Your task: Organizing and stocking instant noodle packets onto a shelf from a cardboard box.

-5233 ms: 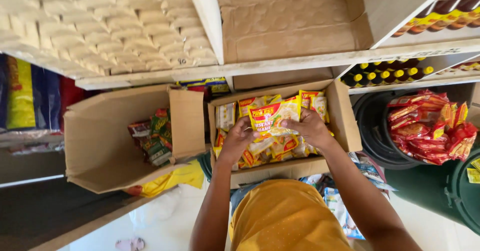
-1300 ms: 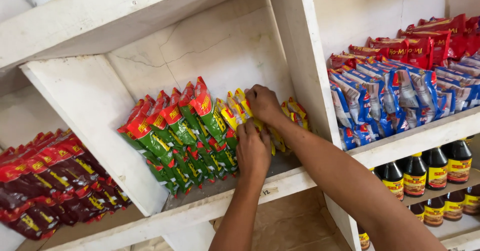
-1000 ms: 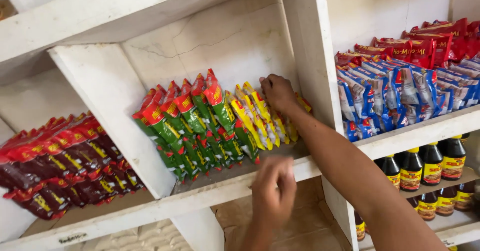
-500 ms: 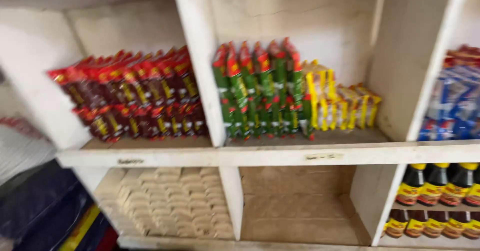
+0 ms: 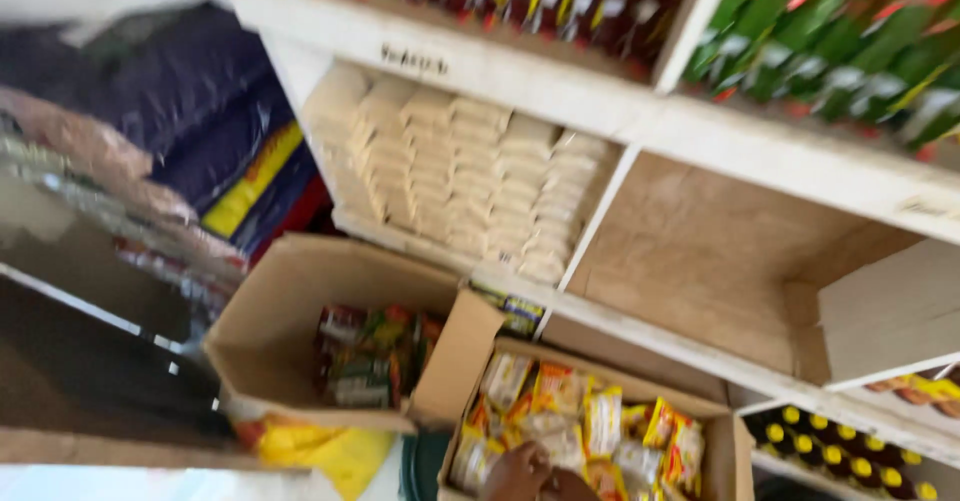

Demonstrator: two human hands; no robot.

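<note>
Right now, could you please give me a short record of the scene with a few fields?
hands: one hand in view at the bottom edge, which one unclear
touching: yellow packets in an open cardboard box
beside it: second open box with darker packets
behind: white shelves, one compartment stacked with pale packs
image: blurred

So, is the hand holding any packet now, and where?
Cannot be told: one hand rests on the yellow packets in the cardboard box; blur hides any grip.
</note>
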